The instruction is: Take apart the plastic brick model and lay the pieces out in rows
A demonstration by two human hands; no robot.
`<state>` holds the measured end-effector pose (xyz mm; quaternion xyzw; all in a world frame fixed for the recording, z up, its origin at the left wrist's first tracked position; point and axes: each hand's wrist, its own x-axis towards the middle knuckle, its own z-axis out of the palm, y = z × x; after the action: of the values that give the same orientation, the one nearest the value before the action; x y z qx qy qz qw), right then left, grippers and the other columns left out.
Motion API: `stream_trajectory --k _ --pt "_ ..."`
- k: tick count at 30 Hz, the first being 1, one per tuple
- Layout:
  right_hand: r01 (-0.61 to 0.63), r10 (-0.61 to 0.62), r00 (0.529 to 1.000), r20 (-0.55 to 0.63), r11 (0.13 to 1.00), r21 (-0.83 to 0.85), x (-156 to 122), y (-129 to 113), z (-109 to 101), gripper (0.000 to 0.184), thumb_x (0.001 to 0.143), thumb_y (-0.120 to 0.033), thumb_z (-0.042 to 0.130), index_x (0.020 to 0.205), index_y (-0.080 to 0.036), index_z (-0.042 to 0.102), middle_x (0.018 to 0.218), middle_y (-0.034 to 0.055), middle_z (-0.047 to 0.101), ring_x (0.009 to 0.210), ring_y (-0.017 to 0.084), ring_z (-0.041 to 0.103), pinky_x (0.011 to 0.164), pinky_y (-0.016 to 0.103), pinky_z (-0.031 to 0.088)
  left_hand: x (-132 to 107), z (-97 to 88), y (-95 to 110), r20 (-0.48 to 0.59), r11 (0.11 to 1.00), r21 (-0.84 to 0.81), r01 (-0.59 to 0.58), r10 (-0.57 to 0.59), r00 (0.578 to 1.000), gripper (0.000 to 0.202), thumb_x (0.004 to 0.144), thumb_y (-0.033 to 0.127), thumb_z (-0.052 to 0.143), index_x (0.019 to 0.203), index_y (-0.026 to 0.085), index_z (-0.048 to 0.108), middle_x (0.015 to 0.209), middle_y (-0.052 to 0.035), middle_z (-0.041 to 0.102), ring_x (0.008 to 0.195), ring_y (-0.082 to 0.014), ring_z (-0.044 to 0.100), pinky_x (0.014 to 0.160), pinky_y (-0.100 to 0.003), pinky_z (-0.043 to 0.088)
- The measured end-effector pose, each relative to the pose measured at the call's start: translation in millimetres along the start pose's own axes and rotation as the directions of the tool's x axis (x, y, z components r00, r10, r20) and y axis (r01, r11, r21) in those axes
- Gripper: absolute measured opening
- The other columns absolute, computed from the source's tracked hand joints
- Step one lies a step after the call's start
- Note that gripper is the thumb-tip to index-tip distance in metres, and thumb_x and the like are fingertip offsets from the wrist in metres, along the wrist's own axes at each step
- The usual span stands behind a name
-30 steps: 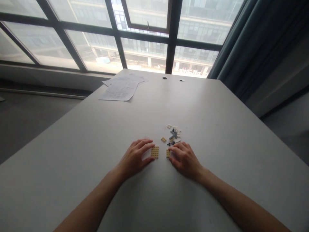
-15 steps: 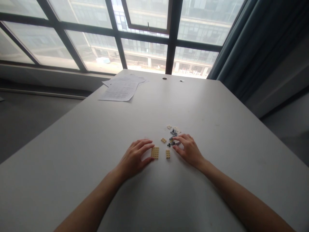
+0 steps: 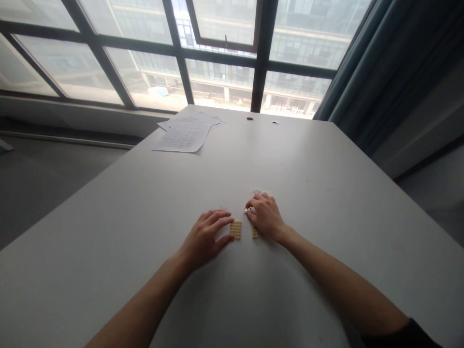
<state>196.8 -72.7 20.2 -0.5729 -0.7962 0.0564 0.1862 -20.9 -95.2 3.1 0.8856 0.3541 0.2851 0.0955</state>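
Observation:
My left hand (image 3: 210,234) rests on the table around a tan studded toy building plate (image 3: 236,230). Its index fingertip and thumb touch the plate's left corners, one at the far side and one at the near side. A small pale building piece (image 3: 247,210) sticks out from the pinched thumb and fingers of my right hand (image 3: 265,215). Partly under that hand lies a narrower tan brick (image 3: 254,233), to the right of the plate. Past the right fingertips are light pieces (image 3: 256,191). The dark and grey pieces are hidden behind the right hand.
Printed papers (image 3: 184,134) lie at the far left of the white table (image 3: 145,203). Two round cable holes sit near its far edge, one of them a dark hole (image 3: 250,119). Beyond are windows, with a dark curtain (image 3: 355,63) on the right.
My right hand has moved left from the loose pieces, and its fingers have closed on the small pale piece. The left hand stays at the tan plate. The view has shifted slightly.

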Motion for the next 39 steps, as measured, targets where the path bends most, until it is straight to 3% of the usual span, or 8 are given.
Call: stream_trajectory --k 6,11,15,19,26,31,34,39 --pt "0.018 -0.005 0.997 -0.075 0.985 0.171 -4.4 3.6 -2.6 0.006 0.081 -0.016 0.064 0.078 -0.02 0.064 0.08 0.0017 0.069 0.084 0.019 0.059 0.085 0.034 0.038 -0.7 1.0 -1.8 -0.022 1.0 0.015 -0.019 0.019 1.0 0.029 0.085 0.031 0.062 0.112 0.022 0.06 0.117 -0.0089 0.064 0.114 -0.0242 0.054 0.098 -0.042 0.044" --pt "-0.116 0.183 0.962 -0.203 0.946 0.302 -20.5 26.7 -22.6 0.008 0.08 -0.019 0.064 0.088 -0.021 0.065 0.077 0.0001 0.069 0.073 0.017 0.059 0.075 0.031 0.043 -1.5 1.4 -1.5 -0.028 0.999 0.022 -0.026 0.027 0.999 0.029 0.085 0.031 0.061 0.113 0.021 0.06 0.116 -0.0085 0.064 0.113 -0.0236 0.055 0.097 -0.041 0.044" --pt "-0.265 0.32 0.929 -0.184 0.925 0.271 -32.1 59.3 -34.5 0.011 0.078 -0.024 0.062 0.087 -0.021 0.067 0.078 0.0013 0.07 0.069 0.017 0.059 0.07 0.03 0.043 -0.8 2.2 -1.9 -0.02 0.999 0.031 -0.037 0.038 0.999 0.028 0.086 0.031 0.061 0.112 0.021 0.06 0.116 -0.0086 0.064 0.113 -0.0235 0.055 0.096 -0.04 0.044" --pt "-0.355 0.388 0.916 -0.1 0.901 0.25 -35.1 80.0 -30.2 0.011 0.078 -0.026 0.06 0.081 -0.021 0.068 0.076 0.0004 0.07 0.065 0.015 0.06 0.065 0.028 0.043 -0.6 2.7 -3.2 -0.022 0.998 0.043 -0.038 0.039 0.999 0.027 0.086 0.031 0.06 0.112 0.022 0.061 0.115 -0.008 0.064 0.113 -0.0234 0.055 0.096 -0.04 0.044" --pt "-0.321 0.349 0.926 -0.147 0.929 0.185 -31.5 82.4 -21.2 0.012 0.08 -0.026 0.062 0.082 -0.018 0.07 0.087 0.0054 0.067 0.079 0.019 0.059 0.079 0.033 0.044 -1.4 2.8 -3.6 -0.025 0.998 0.051 -0.043 0.044 0.999 0.027 0.087 0.03 0.059 0.112 0.021 0.06 0.115 -0.0083 0.064 0.112 -0.0233 0.055 0.096 -0.04 0.044" --pt "-0.036 0.048 0.993 -0.111 0.993 0.11 -22.5 70.0 -18.4 0.022 0.083 -0.018 0.063 0.103 -0.021 0.069 0.1 0.0058 0.064 0.097 0.02 0.055 0.09 0.033 0.041 -0.8 2.5 -2.4 -0.032 0.997 0.05 -0.059 0.061 0.998 0.026 0.087 0.03 0.06 0.111 0.021 0.061 0.113 -0.0084 0.065 0.111 -0.0235 0.056 0.094 -0.04 0.044" --pt "0.126 -0.125 0.992 -0.01 0.992 0.027 -13.8 59.2 -14.7 0.023 0.084 -0.012 0.061 0.102 -0.024 0.07 0.103 0.0049 0.065 0.098 0.02 0.053 0.089 0.033 0.041 -1.0 2.0 -1.7 -0.033 0.996 0.057 -0.062 0.064 0.997 0.026 0.087 0.03 0.06 0.111 0.021 0.061 0.113 -0.0085 0.065 0.111 -0.0237 0.056 0.094 -0.04 0.044" --pt "0.146 -0.147 0.989 0.015 0.989 0.026 -6.5 46.9 -14.8 0.019 0.087 -0.012 0.056 0.092 -0.021 0.071 0.099 0.0068 0.067 0.096 0.021 0.054 0.087 0.035 0.041 -1.4 1.1 -2.6 -0.045 0.996 0.063 -0.07 0.072 0.996 0.025 0.086 0.029 0.061 0.11 0.021 0.061 0.113 -0.0088 0.064 0.11 -0.0238 0.056 0.093 -0.04 0.045"
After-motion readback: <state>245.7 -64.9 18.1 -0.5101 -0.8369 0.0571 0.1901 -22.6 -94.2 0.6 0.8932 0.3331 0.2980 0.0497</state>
